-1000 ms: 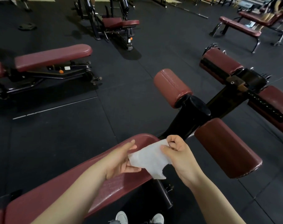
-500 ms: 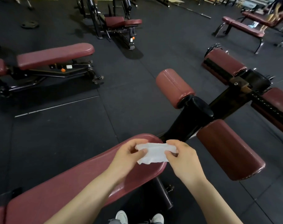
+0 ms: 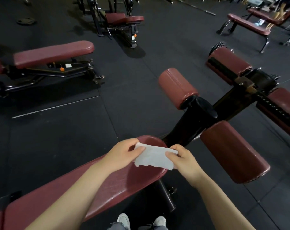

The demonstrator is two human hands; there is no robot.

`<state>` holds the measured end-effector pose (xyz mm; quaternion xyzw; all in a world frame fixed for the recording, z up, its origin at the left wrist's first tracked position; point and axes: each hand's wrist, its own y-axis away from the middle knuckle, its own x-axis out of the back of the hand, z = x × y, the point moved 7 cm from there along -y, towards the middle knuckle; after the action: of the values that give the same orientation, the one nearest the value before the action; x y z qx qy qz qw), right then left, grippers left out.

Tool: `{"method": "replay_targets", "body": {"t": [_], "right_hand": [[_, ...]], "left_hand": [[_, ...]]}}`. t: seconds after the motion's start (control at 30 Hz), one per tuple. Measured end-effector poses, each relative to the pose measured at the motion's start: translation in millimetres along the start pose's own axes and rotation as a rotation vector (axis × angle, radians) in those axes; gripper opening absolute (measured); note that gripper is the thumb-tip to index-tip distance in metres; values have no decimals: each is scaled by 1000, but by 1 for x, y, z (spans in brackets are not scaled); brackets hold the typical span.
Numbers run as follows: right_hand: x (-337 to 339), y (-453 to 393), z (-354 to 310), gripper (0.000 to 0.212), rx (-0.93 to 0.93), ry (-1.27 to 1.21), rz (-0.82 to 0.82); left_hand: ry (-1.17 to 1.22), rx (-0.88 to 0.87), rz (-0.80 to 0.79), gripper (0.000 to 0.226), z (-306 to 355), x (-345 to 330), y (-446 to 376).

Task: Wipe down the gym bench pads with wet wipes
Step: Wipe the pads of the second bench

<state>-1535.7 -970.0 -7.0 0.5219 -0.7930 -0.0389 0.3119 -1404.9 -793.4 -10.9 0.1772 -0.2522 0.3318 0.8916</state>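
A white wet wipe is stretched between my two hands, just above the far end of a long maroon bench pad that runs from lower left toward the centre. My left hand pinches the wipe's left edge with thumb and fingers. My right hand pinches its right edge. Beyond the pad's end stand two maroon roller pads, one to the upper left and one to the right, on a black frame.
Another maroon bench stands at the left, a further machine at the top, a flat bench at the upper right. More maroon pads sit on the frame at the right. Black rubber floor lies between. My shoes show at the bottom.
The wipe hung from my right hand, then both hands folded it. It is now stretched wider between both hands, lower over the pad's end.
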Motion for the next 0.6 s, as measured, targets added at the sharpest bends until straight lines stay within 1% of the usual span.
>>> {"method": "replay_targets", "body": {"t": [0.07, 0.1, 0.17, 0.2, 0.27, 0.3, 0.37, 0.43, 0.47, 0.5, 0.57, 0.6], "right_hand": [[-10, -2, 13, 11, -108, 33, 92], [-16, -2, 17, 12, -132, 24, 133], [-32, 1, 21, 11, -151, -66, 178], [-41, 3, 24, 14, -171, -144, 180], [-61, 4, 29, 24, -203, -396, 139], [-70, 4, 29, 30, -205, -536, 101], [-78, 3, 29, 35, -159, -708, 42], [-79, -1, 36, 27, -125, -710, 42], [-80, -5, 44, 21, -144, -678, 61], [-81, -9, 55, 18, -185, -650, 88], [-82, -22, 80, 20, -309, -599, 144], [-81, -31, 92, 20, -356, -575, 164]], "left_hand": [[-48, 103, 56, 37, -9, -9, -1], [-83, 138, 94, 36, -11, -14, 0], [-98, 160, 161, 32, -11, -25, 7], [-92, 141, 165, 29, -9, -32, 11], [-56, 73, 116, 17, -5, -46, 18], [-8, 39, 71, 14, -5, -53, 21], [119, -19, -29, 29, -7, -64, 26], [236, -35, -78, 35, -14, -68, 29], [272, -13, -54, 34, -21, -66, 30], [291, 43, 1, 35, -33, -62, 29], [264, 191, 113, 38, -63, -54, 28], [229, 251, 127, 35, -79, -52, 27]]}}
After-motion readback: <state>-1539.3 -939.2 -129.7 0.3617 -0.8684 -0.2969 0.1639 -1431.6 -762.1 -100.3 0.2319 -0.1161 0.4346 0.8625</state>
